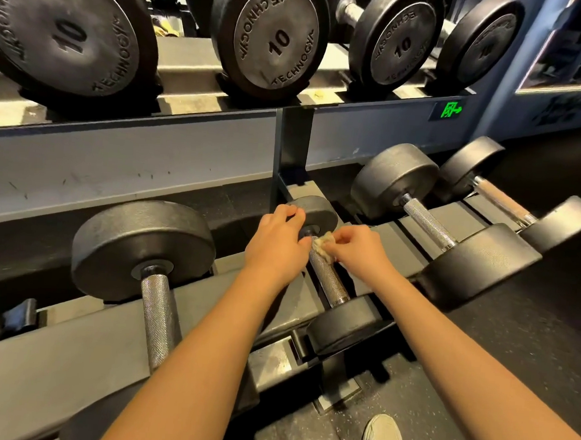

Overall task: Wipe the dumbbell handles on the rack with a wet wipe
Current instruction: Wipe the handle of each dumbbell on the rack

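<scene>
- On the lower tier of the rack (73, 360), a small dumbbell (344, 323) lies across the rails with its knurled metal handle (328, 279) pointing away from the person.
- The left hand (278, 242) has its fingers curled over the rim of the far head (320, 211), apparently steadying it.
- The right hand (358, 250) pinches a crumpled wet wipe (321, 243) between thumb and fingertips and presses it against the far end of the handle, just beside that head.
- The wipe looks soft, thin and limp. It will probably bunch and snag on the rough knurling, so wrapping it round the bar and holding it with a closed hand should serve better than a fingertip pinch.
- The handle is stiff metal with a textured surface, so it is unlikely to be slippery even when damp. Most of its length toward the near head is bare and looks not yet covered.
- The dumbbell is dense for its size and, being round, may roll in its cradle, so holding a head while rubbing seems sensible.
- 3 more bare handles show on this tier: 1 to the left (158, 317) and 2 to the right (428, 223).
- The larger dumbbells marked 10 (275, 40) sit on the upper tier, where their handles are mostly hidden behind their heads.
</scene>
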A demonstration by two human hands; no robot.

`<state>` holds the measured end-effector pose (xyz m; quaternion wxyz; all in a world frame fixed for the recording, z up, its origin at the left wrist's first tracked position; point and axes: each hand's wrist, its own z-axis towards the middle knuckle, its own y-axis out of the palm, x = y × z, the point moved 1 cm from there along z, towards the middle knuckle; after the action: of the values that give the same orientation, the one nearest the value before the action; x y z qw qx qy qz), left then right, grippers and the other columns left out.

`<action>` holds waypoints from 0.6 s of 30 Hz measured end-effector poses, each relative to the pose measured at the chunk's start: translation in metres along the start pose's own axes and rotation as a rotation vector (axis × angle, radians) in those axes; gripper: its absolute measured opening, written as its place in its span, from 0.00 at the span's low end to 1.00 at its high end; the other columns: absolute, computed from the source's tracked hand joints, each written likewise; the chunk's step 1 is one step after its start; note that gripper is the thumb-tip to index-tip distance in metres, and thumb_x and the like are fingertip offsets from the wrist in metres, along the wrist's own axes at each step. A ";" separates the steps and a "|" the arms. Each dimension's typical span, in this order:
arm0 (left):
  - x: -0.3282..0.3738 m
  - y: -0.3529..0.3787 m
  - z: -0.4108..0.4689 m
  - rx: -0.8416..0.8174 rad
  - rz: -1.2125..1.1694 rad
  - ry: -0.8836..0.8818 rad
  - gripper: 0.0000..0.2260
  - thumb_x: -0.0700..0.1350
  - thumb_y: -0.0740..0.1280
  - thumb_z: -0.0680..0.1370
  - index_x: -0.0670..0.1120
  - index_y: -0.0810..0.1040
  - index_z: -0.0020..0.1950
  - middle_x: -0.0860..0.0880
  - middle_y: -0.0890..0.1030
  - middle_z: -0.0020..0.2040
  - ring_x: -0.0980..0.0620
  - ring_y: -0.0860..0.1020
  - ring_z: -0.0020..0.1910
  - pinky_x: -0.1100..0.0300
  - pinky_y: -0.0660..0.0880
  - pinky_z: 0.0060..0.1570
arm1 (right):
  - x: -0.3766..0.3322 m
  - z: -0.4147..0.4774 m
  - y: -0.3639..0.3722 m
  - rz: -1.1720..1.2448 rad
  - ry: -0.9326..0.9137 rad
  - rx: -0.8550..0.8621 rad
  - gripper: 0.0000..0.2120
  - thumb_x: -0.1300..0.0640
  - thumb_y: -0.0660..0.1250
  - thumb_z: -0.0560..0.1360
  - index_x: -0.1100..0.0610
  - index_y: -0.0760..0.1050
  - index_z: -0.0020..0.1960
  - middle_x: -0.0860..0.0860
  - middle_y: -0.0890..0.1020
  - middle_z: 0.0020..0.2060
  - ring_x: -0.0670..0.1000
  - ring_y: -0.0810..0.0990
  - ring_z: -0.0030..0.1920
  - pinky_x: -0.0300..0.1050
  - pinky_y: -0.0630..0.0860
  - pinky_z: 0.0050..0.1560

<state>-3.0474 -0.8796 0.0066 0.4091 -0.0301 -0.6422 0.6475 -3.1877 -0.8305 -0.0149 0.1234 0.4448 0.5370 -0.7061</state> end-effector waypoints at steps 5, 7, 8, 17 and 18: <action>-0.002 0.002 -0.001 0.000 0.003 -0.014 0.25 0.50 0.60 0.81 0.51 0.58 0.77 0.54 0.58 0.75 0.52 0.58 0.72 0.55 0.67 0.64 | -0.006 0.018 0.007 0.001 0.000 0.009 0.02 0.58 0.70 0.74 0.56 0.80 0.44 0.49 0.80 0.36 0.44 0.76 0.37 0.31 0.67 0.32; -0.002 0.002 -0.001 0.003 -0.001 -0.010 0.25 0.49 0.60 0.81 0.51 0.58 0.77 0.54 0.58 0.75 0.52 0.58 0.72 0.56 0.68 0.63 | 0.000 0.011 0.003 0.033 -0.002 -0.038 0.02 0.59 0.70 0.74 0.55 0.80 0.42 0.48 0.79 0.35 0.44 0.76 0.36 0.31 0.66 0.32; -0.002 0.002 -0.001 0.004 -0.002 -0.009 0.25 0.49 0.61 0.81 0.51 0.58 0.77 0.54 0.58 0.75 0.52 0.59 0.72 0.56 0.68 0.62 | 0.004 0.007 0.000 0.045 -0.005 -0.063 0.03 0.60 0.70 0.74 0.55 0.79 0.41 0.48 0.79 0.34 0.44 0.76 0.35 0.32 0.66 0.32; 0.002 0.006 -0.003 -0.020 0.013 -0.011 0.27 0.50 0.61 0.80 0.49 0.56 0.77 0.52 0.56 0.76 0.49 0.57 0.73 0.52 0.65 0.67 | 0.026 -0.025 -0.031 -0.105 0.091 -0.326 0.03 0.61 0.73 0.69 0.58 0.82 0.37 0.50 0.79 0.33 0.47 0.75 0.37 0.43 0.73 0.45; 0.002 0.006 -0.004 -0.032 0.017 -0.013 0.27 0.50 0.61 0.80 0.49 0.55 0.77 0.51 0.56 0.76 0.49 0.56 0.73 0.50 0.65 0.68 | 0.026 -0.027 -0.033 -0.123 0.100 -0.343 0.02 0.59 0.74 0.69 0.57 0.82 0.39 0.50 0.81 0.36 0.47 0.76 0.39 0.43 0.74 0.47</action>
<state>-3.0492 -0.8740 0.0017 0.3991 -0.0380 -0.6549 0.6406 -3.2107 -0.7863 -0.0136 0.1271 0.4182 0.6813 -0.5872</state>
